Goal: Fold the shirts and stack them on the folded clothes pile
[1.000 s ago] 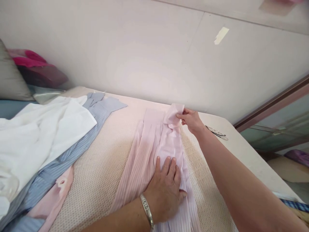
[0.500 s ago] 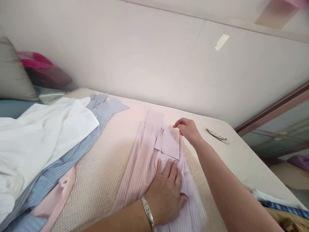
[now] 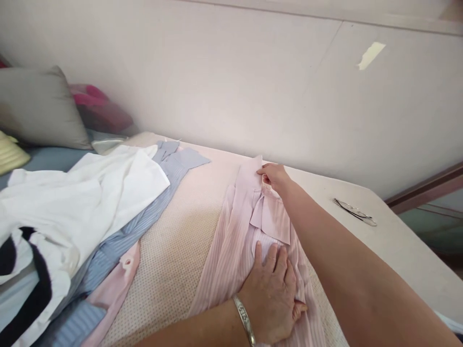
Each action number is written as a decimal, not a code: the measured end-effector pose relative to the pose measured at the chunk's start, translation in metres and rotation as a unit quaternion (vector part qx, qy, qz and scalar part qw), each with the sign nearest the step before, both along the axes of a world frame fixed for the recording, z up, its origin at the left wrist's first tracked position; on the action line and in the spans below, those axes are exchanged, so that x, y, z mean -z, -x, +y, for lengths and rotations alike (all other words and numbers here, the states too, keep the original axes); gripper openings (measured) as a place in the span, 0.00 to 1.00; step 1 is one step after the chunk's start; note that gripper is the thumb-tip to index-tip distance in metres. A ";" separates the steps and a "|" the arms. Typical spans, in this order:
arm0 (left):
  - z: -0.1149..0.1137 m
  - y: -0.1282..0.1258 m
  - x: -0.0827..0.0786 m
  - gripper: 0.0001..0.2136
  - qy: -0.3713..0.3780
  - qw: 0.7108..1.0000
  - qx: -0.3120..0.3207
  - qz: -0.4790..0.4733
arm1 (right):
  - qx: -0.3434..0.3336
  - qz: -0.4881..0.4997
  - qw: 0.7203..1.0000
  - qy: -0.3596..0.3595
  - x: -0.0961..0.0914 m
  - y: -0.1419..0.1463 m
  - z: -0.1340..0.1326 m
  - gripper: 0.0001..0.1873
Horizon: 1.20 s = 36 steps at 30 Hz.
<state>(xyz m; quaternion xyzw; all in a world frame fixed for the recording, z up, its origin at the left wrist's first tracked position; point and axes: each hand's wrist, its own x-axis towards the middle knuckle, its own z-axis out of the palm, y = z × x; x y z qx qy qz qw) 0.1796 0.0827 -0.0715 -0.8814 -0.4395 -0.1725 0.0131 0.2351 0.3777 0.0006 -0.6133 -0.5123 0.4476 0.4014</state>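
Observation:
A pale pink striped garment [image 3: 226, 250] lies lengthwise on the bed, with plain pink flaps at its far end. My left hand [image 3: 273, 291], wearing a silver bracelet [image 3: 244, 318] at the wrist, rests palm down on the stripes with its fingers spread. At the far end, my right hand [image 3: 275, 177] pinches the edge of the upper flap [image 3: 249, 173] between thumb and fingers. Part of this flap stands slightly raised. The lower flap [image 3: 271, 219] lies folded down just beyond my left fingertips. My right forearm partly covers the garment's right side.
White clothing [image 3: 108, 188] lies heaped at left over a blue striped garment [image 3: 144, 219] and a pink piece [image 3: 121, 284]. Glasses [image 3: 354, 212] rest on the bed at right. A grey pillow [image 3: 39, 108] leans by the wall [image 3: 217, 86], which borders the bed's far side.
My right hand has moved from beside the flaps to the upper flap and closed on its edge, lifting it a little. My left hand stays flat. The view has swung left.

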 end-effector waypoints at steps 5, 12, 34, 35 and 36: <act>0.001 -0.001 0.002 0.31 0.009 1.000 0.010 -0.001 | -0.159 0.005 0.981 -0.109 -0.018 -0.027 -0.074 0.08; 0.002 -0.003 0.005 0.31 0.016 1.000 -0.002 -0.007 | -0.393 -0.116 0.912 0.019 -0.008 -0.067 -0.138 0.02; 0.003 -0.002 -0.004 0.32 0.054 0.998 0.008 -0.023 | -0.089 -0.156 0.961 -0.212 0.008 -0.018 -0.180 0.12; 0.003 -0.002 -0.004 0.32 0.050 0.998 0.006 -0.023 | -0.078 -0.173 0.956 -0.224 0.008 -0.020 -0.179 0.11; 0.003 -0.002 -0.003 0.32 0.044 0.999 0.006 -0.024 | -0.071 -0.190 0.950 -0.236 0.007 -0.021 -0.177 0.11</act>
